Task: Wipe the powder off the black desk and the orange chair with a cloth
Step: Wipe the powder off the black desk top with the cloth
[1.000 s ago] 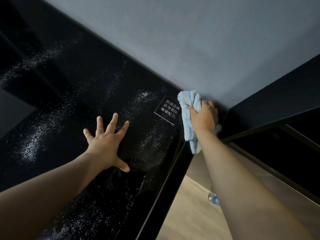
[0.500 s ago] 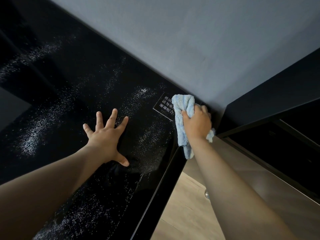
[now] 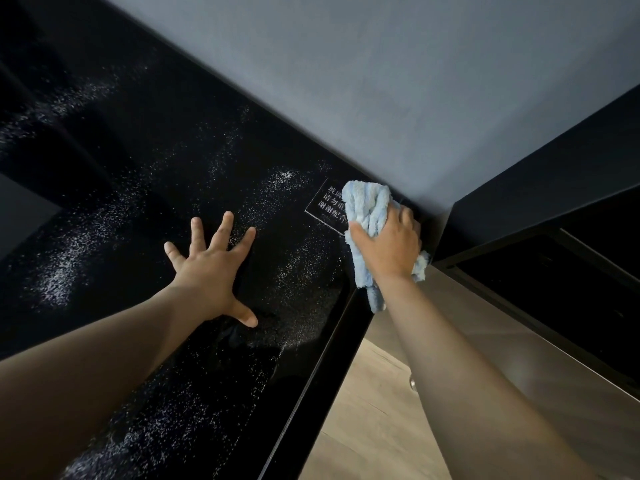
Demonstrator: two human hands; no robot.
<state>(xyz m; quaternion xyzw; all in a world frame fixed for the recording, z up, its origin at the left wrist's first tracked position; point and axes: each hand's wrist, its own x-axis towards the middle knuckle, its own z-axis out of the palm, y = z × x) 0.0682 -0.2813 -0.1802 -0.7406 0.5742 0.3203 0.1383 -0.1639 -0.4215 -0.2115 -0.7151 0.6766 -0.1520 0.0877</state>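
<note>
Powder [image 3: 55, 282] lies in white streaks and patches over most of the black desk [image 3: 138, 150]: dense at the left, thinner bands through the middle, more scattered along the near right edge. Glossy top, so every speck shows.

Cloth [image 3: 367, 209]: light blue, bunched, at the far right corner of the desk where it meets the grey wall [image 3: 381, 81]. It covers the right end of a white printed notice [image 3: 327, 206] on the surface. A loose tail hangs past the desk's right edge.

Right hand [image 3: 388, 247]: fingers and thumb curled over the cloth, gripping it and pressing it down on the desk. Starting in the corner looks deliberate, so a stroke can draw powder out of it.

Left hand [image 3: 211, 271]: flat on the desk in the middle, fingers spread wide and straight, holding nothing. Likely a brace for the long reach to the far corner. It sits right on a powdered band, so that spot will need a pass too.

Judgement: early stage, desk mostly unwiped. Orange chair not in view. Wooden floor [image 3: 374, 427] shows beyond the right edge; powder pushed that way would fall there.
</note>
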